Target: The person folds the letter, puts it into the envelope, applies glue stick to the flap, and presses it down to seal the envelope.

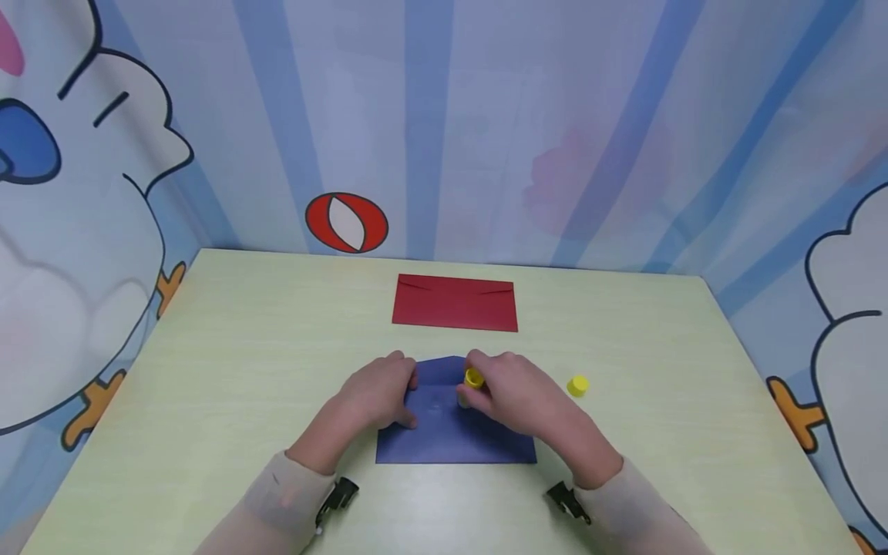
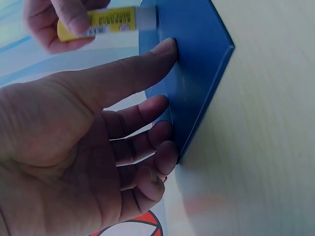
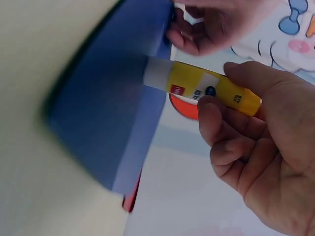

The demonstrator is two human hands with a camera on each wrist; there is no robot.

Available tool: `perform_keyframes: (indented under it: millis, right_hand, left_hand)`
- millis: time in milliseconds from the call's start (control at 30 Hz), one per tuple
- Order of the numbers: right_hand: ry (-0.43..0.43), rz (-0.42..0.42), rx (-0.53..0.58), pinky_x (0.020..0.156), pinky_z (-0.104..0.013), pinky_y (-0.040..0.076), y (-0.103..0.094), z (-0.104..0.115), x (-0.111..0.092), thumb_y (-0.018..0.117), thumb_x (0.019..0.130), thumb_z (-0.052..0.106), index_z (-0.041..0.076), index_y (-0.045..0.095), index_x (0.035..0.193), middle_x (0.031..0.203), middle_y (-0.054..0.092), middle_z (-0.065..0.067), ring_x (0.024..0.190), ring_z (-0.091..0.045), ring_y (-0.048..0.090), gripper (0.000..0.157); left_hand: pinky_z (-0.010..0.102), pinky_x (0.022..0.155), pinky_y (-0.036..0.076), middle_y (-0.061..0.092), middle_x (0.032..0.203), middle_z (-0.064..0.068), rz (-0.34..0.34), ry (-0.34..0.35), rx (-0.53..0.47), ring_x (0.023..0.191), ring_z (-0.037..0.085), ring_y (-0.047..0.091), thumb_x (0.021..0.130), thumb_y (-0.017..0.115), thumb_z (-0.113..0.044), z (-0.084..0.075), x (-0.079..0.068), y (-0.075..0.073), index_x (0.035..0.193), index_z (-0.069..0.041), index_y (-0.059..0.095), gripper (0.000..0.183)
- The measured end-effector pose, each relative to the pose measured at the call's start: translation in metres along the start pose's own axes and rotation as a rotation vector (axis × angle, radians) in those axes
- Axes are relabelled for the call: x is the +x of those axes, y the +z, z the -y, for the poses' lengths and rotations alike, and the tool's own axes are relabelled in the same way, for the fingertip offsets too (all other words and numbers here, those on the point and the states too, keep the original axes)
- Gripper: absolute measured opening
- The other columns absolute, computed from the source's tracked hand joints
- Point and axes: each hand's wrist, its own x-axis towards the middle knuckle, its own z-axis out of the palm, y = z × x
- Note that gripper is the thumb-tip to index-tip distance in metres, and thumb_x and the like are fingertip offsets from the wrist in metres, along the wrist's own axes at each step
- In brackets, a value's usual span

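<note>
A blue envelope [image 1: 454,441] lies on the table in front of the person, its flap pointing away. My left hand [image 1: 378,391] rests on its left side, thumb and fingertips touching the paper. In my right hand [image 1: 516,395] is a yellow glue stick [image 3: 194,83], pinched between thumb and fingers. Its white end meets the envelope near the flap fold, seen in both wrist views. The glue stick's yellow cap [image 1: 577,386] lies off to the right of the right hand.
Behind the blue envelope lies a red envelope [image 1: 455,303]. The pale table [image 1: 277,324] ends at a cartoon-printed backdrop [image 1: 486,139] that rises at the back and both sides. Dark wrist mounts [image 1: 338,494] sit at both sleeves.
</note>
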Motion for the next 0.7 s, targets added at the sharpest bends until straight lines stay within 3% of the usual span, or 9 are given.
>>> perform_keyframes:
  millis: [100, 200, 333, 433, 500, 567, 700]
  right_hand:
    - [0.033, -0.013, 0.018, 0.059, -0.025, 0.050, -0.009, -0.008, -0.006, 0.079, 0.097, 0.030, 0.014, 0.064, 0.108, 0.071, 0.056, 0.011, 0.060, -0.008, 0.054, 0.025]
    - [0.035, -0.084, 0.139, 0.059, -0.027, 0.050, -0.016, -0.017, -0.010, 0.079, 0.098, 0.026, 0.014, 0.065, 0.109, 0.076, 0.061, 0.009, 0.062, -0.011, 0.054, 0.021]
    - [0.035, -0.198, 0.446, 0.058, -0.032, 0.053, -0.023, -0.024, -0.012, 0.075, 0.101, 0.022, 0.015, 0.063, 0.115, 0.086, 0.067, 0.001, 0.063, -0.018, 0.060, 0.019]
    - [0.068, -0.254, 0.717, 0.062, -0.034, 0.058, -0.024, -0.025, -0.012, 0.070, 0.104, 0.022, 0.011, 0.061, 0.121, 0.094, 0.071, -0.008, 0.067, -0.023, 0.066, 0.023]
    - [0.084, -0.276, 0.930, 0.064, -0.032, 0.057, -0.024, -0.023, -0.011, 0.066, 0.106, 0.021, 0.008, 0.057, 0.124, 0.099, 0.072, -0.014, 0.070, -0.024, 0.067, 0.024]
    - [0.082, -0.281, 1.166, 0.065, -0.028, 0.056, -0.022, -0.020, -0.010, 0.061, 0.109, 0.020, 0.008, 0.053, 0.124, 0.100, 0.072, -0.015, 0.073, -0.021, 0.067, 0.021]
    - [-0.014, -0.201, 1.637, 0.071, -0.022, 0.054, -0.016, -0.008, -0.009, 0.049, 0.113, 0.020, 0.011, 0.053, 0.121, 0.105, 0.071, -0.009, 0.083, -0.015, 0.067, 0.012]
  left_hand:
    - [0.036, 0.076, 0.052, 0.051, 0.090, 0.002, -0.005, 0.006, 0.001, 0.080, 0.018, 0.053, 0.074, 0.100, -0.022, -0.001, -0.001, -0.001, 0.098, -0.009, 0.063, 0.047]
    - [0.036, 0.076, 0.052, 0.052, 0.091, 0.002, -0.001, 0.009, 0.004, 0.080, 0.018, 0.053, 0.075, 0.100, -0.023, -0.002, 0.000, -0.001, 0.099, -0.009, 0.063, 0.046]
    - [0.036, 0.072, 0.051, 0.051, 0.090, 0.002, 0.009, 0.011, 0.002, 0.079, 0.019, 0.053, 0.077, 0.098, -0.022, -0.001, 0.001, -0.001, 0.099, -0.010, 0.061, 0.044]
    - [0.035, 0.070, 0.050, 0.052, 0.090, 0.002, -0.025, 0.019, -0.037, 0.079, 0.019, 0.053, 0.080, 0.094, -0.021, 0.000, 0.002, -0.002, 0.099, -0.009, 0.060, 0.041]
    - [0.034, 0.069, 0.051, 0.055, 0.091, 0.004, -0.081, 0.034, -0.133, 0.080, 0.018, 0.054, 0.080, 0.094, -0.022, -0.001, 0.003, -0.005, 0.104, -0.009, 0.061, 0.043]
    - [0.033, 0.067, 0.053, 0.059, 0.095, 0.007, -0.154, 0.077, -0.295, 0.080, 0.019, 0.057, 0.083, 0.093, -0.025, -0.005, 0.004, -0.009, 0.114, -0.009, 0.064, 0.046]
    - [0.035, 0.070, 0.059, 0.064, 0.110, 0.007, -0.298, 0.256, -0.702, 0.088, 0.021, 0.065, 0.090, 0.088, -0.027, -0.022, 0.002, -0.015, 0.136, -0.015, 0.064, 0.053]
